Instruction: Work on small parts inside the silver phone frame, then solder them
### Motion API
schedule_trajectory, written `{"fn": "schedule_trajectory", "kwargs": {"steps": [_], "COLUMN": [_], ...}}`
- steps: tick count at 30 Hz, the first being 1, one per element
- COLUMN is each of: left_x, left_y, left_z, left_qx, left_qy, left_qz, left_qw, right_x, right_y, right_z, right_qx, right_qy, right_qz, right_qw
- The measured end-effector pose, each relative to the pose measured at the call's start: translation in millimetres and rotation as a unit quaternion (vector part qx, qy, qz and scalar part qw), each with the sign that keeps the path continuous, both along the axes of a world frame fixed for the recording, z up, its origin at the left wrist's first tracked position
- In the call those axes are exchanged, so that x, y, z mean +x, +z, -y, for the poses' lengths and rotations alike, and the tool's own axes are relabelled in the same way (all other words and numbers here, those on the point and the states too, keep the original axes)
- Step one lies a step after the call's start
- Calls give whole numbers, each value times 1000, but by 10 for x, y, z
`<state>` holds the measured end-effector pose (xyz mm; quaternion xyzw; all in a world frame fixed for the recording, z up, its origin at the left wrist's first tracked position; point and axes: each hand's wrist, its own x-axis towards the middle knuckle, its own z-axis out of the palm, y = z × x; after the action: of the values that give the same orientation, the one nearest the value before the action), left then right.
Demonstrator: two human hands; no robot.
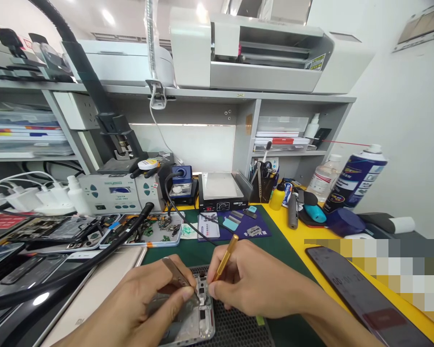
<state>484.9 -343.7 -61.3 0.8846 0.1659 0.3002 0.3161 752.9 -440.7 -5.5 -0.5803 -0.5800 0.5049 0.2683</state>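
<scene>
Right hand (255, 284) pinches a gold screwdriver (224, 258) over an opened phone frame (198, 308) at the bench's (296, 241) six o'clock; left hand (148, 299) grips tweezers (177, 273). The frame, seemingly light, thin and fragile, is best held by its edges.

I see bare green mat (275, 250) open ahead of my right hand (255, 284); a black hose (94, 255) and stacked phones (39, 250) crowd my left hand (148, 303).
</scene>
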Motion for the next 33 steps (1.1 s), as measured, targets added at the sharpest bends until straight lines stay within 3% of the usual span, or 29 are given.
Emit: {"fn": "schedule_trajectory", "kwargs": {"steps": [5, 9, 18, 23, 33], "left_x": [-16, -76, -146, -106, 214], "left_y": [-40, -144, -193, -133, 145], "left_z": [-5, -4, 1, 47, 68], "left_qx": [2, 16, 26, 18, 61], "left_qy": [-11, 37, 52, 47, 83], "left_qz": [-8, -52, -85, -61, -33], "left_qw": [1000, 998, 995, 997, 994], "right_x": [20, 36, 29, 22, 23], "right_y": [9, 2, -23, -31, -14], "right_z": [-16, -26, -32, -27, -25], "right_qx": [1, -9, 19, 27, 31], "right_qy": [-9, -12, -1, 11, -4], "right_qz": [4, -4, -13, 2, -11], "right_qw": [1000, 1000, 1000, 1000, 999]}}
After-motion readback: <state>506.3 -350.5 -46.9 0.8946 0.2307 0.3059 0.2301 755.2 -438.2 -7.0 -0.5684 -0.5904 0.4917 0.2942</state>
